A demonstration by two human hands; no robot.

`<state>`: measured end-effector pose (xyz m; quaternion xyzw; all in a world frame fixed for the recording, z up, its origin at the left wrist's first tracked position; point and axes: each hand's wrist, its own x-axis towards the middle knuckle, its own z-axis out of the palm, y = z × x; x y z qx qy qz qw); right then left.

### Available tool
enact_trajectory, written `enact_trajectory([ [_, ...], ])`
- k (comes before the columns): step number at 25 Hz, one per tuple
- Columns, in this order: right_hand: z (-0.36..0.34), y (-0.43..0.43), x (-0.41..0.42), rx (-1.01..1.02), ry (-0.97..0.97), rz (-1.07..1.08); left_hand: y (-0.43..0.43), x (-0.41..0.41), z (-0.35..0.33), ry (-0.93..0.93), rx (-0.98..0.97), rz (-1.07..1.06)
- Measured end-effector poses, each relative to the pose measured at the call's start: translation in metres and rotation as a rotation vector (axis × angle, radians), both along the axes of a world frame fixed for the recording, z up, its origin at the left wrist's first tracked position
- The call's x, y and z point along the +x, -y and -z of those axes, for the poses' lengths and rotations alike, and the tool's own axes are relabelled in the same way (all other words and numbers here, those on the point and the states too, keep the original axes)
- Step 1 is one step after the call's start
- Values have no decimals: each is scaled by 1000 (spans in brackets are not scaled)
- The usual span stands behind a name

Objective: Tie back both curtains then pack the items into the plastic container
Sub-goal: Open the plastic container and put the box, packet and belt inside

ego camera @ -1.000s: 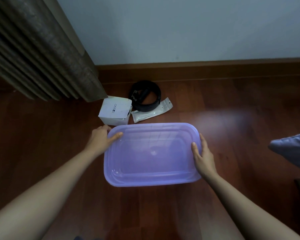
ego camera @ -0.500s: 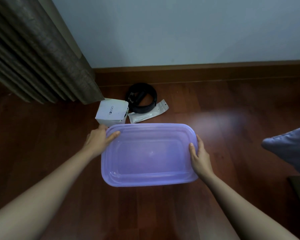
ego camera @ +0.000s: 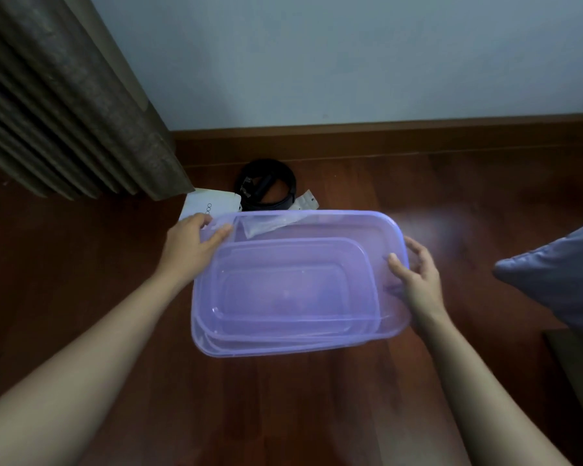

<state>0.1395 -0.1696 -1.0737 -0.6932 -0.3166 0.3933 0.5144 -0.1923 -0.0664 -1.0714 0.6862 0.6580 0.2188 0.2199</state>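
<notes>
A translucent purple lid [ego camera: 317,227] is lifted off the purple plastic container [ego camera: 283,334], which rests on the wooden floor below it. My left hand [ego camera: 189,243] grips the lid's far left corner. My right hand [ego camera: 414,277] holds its right edge. Behind the lid lie a white box [ego camera: 209,205], a coiled black belt [ego camera: 266,186] and a small clear packet [ego camera: 305,205], partly covered by the lid. The grey-brown curtain [ego camera: 68,105] hangs at the upper left.
A wooden baseboard [ego camera: 418,136] runs along the pale wall behind the items. A grey cushion [ego camera: 559,277] lies at the right edge, with a dark furniture edge [ego camera: 576,371] below it.
The lid has come up off the container and tilted toward me, so the container's rim now shows beneath it. Both hands kept their hold at its two ends.
</notes>
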Motion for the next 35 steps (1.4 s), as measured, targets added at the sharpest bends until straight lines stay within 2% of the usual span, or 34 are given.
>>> enact_trajectory([
  [2,-2,-3,13,49,-177,147,4,11,-5,180,53,-101],
  [3,1,-4,18,81,-240,229,7,13,-6,203,76,-133],
  [5,5,-1,28,154,-358,403,13,14,7,111,39,-69],
  [8,14,4,37,241,-523,590,27,10,33,-138,-201,180],
  [10,22,6,38,270,-561,700,33,7,43,-268,-261,272],
  [14,40,10,42,253,-586,893,33,8,39,-313,-272,290],
  [19,62,13,43,180,-566,866,33,9,39,-326,-289,282],
  [21,72,12,46,106,-493,855,33,8,37,-318,-282,281],
  [27,89,18,59,-333,-187,847,36,6,43,-334,-265,279],
  [29,81,18,56,-466,8,750,37,6,45,-346,-241,269],
  [31,69,11,42,-402,255,566,41,7,47,-339,-169,241],
  [33,55,2,20,-179,475,243,38,9,47,-307,-82,201],
  [35,47,-7,0,-98,601,-128,21,11,45,-281,-12,168],
])
